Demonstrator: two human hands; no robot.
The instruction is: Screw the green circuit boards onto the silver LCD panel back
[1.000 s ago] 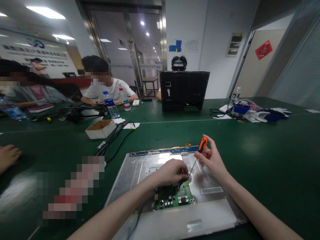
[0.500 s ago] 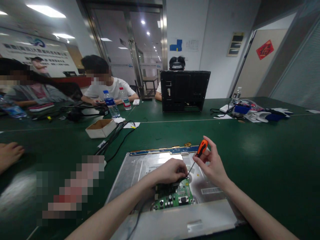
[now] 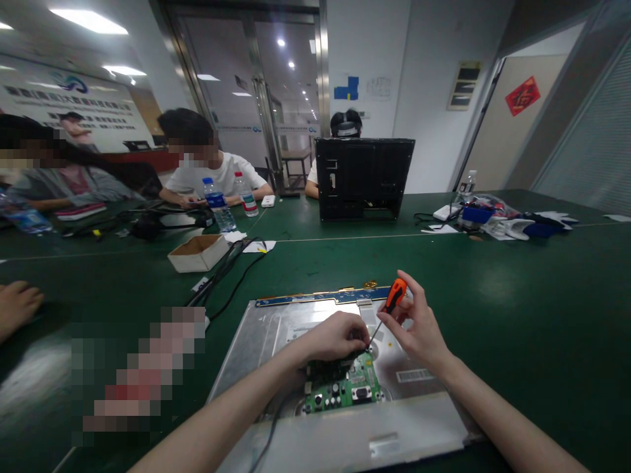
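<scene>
An orange and black screwdriver (image 3: 396, 295) is held by its handle in the fingers of my right hand (image 3: 419, 328). Its thin shaft slants down left to the upper corner of a green circuit board (image 3: 362, 378). My left hand (image 3: 340, 335) is closed in a pinch beside the screwdriver's tip; what its fingertips hold is hidden. The board sits on a silver metal display panel (image 3: 419, 414) lying flat on the table. A narrow blue circuit strip (image 3: 315, 299) runs along the panel's far edge.
Beyond the panel, a black monitor housing (image 3: 365, 177) stands upright on the green table (image 3: 517, 282). An open cardboard box (image 3: 197, 255), cables (image 3: 219, 276) and bottles (image 3: 219, 207) are at the left. Gloves and bags (image 3: 513, 223) lie far right. Another person's hand (image 3: 20, 303) rests at the left edge.
The screwdriver's handle and the fingers of my right hand have shifted slightly left and down. My left hand stays almost still by the tip.
</scene>
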